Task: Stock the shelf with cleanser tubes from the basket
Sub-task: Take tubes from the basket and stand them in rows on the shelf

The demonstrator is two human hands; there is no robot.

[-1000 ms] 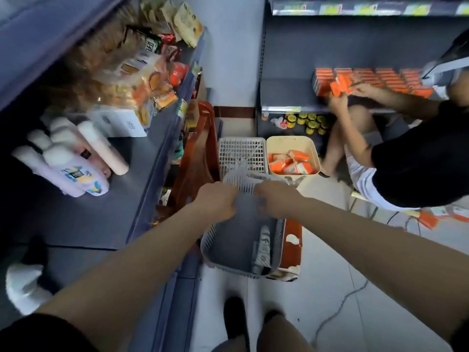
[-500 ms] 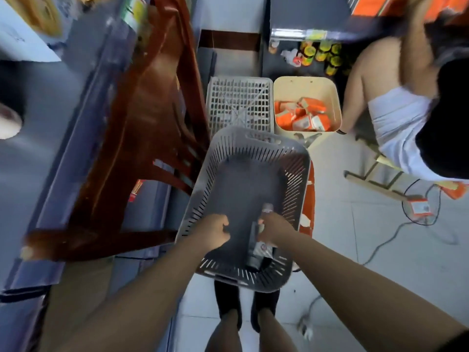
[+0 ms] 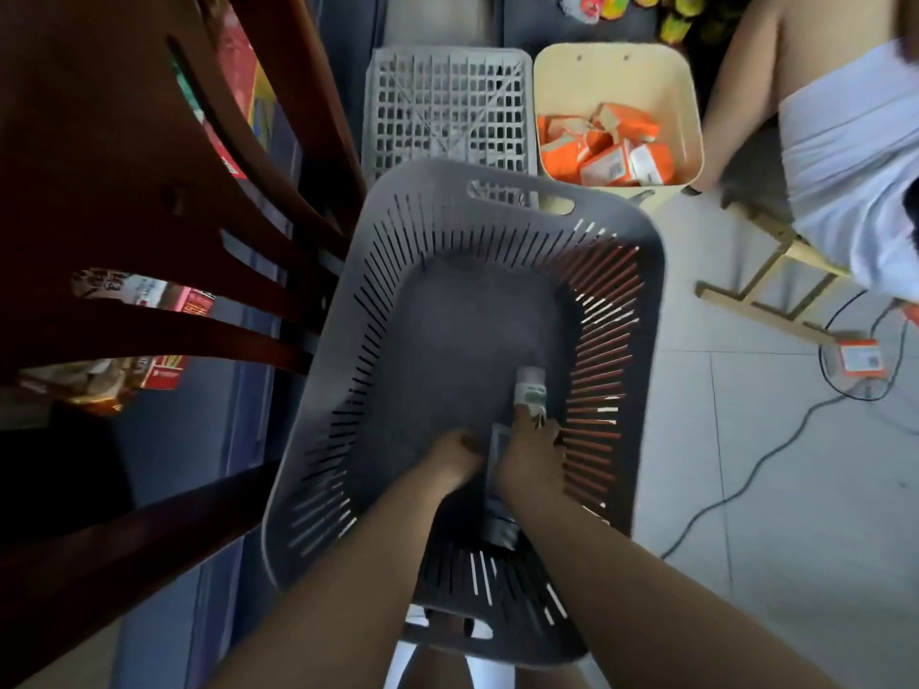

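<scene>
Two hands reach into the grey basket (image 3: pixel 641 310). One tube (image 3: pixel 530 390) lies on the basket floor toward its right wall, white cap pointing away; the right hand (image 3: pixel 529 460) covers its near part, a fingertip on the printed label. A second, darker tube (image 3: pixel 500 519) lies between the wrists, largely hidden. Right fingers are curled over the tube; whether they truly clasp it I cannot tell. The left hand (image 3: pixel 450 462) sits just beside, fingers bent down and out of sight; its state is unclear.
</scene>
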